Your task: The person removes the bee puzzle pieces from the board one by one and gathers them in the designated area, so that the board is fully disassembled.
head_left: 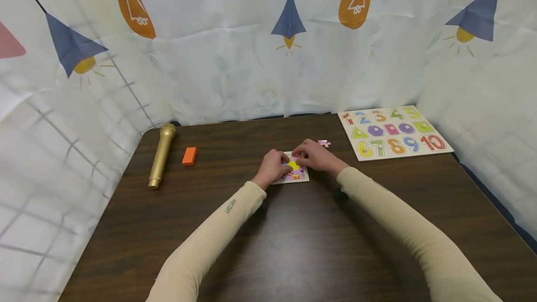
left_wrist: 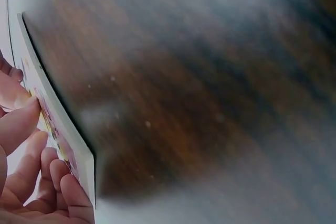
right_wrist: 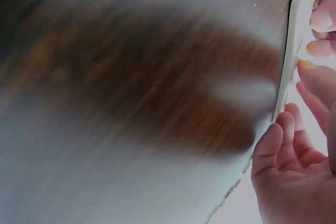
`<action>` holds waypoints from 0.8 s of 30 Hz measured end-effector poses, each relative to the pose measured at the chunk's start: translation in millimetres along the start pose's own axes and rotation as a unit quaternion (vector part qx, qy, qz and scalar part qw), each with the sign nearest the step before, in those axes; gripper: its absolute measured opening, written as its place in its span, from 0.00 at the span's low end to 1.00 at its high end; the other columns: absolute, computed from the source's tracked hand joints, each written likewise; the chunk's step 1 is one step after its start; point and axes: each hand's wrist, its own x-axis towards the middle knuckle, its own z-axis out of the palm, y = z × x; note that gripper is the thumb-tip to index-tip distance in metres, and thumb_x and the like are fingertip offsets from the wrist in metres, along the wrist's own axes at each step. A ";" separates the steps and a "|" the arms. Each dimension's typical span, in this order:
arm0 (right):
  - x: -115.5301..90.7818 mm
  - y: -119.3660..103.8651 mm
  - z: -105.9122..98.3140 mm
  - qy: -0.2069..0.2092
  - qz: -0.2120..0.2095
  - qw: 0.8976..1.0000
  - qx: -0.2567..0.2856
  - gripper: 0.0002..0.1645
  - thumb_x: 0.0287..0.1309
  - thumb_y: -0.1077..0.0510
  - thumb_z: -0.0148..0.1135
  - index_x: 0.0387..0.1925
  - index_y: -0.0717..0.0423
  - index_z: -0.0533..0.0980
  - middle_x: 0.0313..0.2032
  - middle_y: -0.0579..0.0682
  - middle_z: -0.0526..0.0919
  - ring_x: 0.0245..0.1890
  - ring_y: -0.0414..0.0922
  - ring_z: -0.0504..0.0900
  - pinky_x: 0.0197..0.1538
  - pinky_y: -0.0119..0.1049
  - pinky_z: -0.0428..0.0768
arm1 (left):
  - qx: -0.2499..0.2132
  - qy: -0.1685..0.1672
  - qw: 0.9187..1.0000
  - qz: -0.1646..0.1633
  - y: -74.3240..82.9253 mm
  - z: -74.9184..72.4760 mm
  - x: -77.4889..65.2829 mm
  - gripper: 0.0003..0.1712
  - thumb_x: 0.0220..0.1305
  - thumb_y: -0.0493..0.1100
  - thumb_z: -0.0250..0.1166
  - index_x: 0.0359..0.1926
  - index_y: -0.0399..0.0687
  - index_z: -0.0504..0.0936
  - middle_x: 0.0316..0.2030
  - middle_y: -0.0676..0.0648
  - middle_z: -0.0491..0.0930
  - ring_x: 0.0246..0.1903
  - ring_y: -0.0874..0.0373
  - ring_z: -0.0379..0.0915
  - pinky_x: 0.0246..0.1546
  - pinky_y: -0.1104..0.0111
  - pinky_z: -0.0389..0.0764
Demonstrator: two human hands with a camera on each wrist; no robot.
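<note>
A small jigsaw puzzle (head_left: pixel 299 175) with a pale border and a pink, yellow and blue picture lies on the table between both hands. My left hand (head_left: pixel 272 168) comes over its left side, with thumb and fingers touching the picture; in the left wrist view the fingers (left_wrist: pixel 67 184) are bent beside the border. From the right, my right hand (head_left: pixel 316 155) reaches over the puzzle, its thumb (right_wrist: pixel 316 80) at a yellow part. Whether either hand pinches a piece is hidden by the fingers. A loose pink jigsaw piece (head_left: pixel 324 143) lies just beyond the right hand.
A wooden number-and-shape board (head_left: pixel 354 149) lies at the back right of the dark table (head_left: pixel 235 264). At the left are a gold microphone (head_left: pixel 161 157) and an orange block (head_left: pixel 189 156). A patterned white curtain (head_left: pixel 251 78) hangs behind the table.
</note>
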 end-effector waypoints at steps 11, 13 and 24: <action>8.6 -2.0 -4.0 -0.032 0.004 0.999 0.002 0.15 0.64 0.56 0.63 0.51 0.55 0.81 0.47 0.55 0.74 0.44 0.50 0.73 0.50 0.43 0.74 | -0.007 0.026 0.999 -0.030 5.2 4.2 1.6 0.11 0.58 0.40 0.72 0.40 0.37 0.88 0.40 0.42 0.83 0.42 0.50 0.74 0.46 0.60 0.76; 9.5 -1.2 -6.0 -0.044 0.002 0.999 0.001 0.15 0.64 0.57 0.62 0.51 0.55 0.80 0.47 0.55 0.74 0.45 0.50 0.72 0.52 0.44 0.74 | -0.005 0.027 0.999 -0.032 5.7 4.5 1.8 0.11 0.58 0.40 0.72 0.39 0.37 0.88 0.39 0.43 0.83 0.42 0.50 0.74 0.47 0.60 0.75; 8.3 -0.4 -8.6 -0.061 -0.011 0.998 0.010 0.08 0.64 0.59 0.61 0.43 0.56 0.81 0.48 0.56 0.72 0.46 0.52 0.71 0.53 0.46 0.73 | 0.004 0.025 0.999 -0.036 4.6 3.9 2.1 0.11 0.57 0.40 0.72 0.40 0.38 0.88 0.41 0.43 0.83 0.42 0.50 0.74 0.46 0.62 0.76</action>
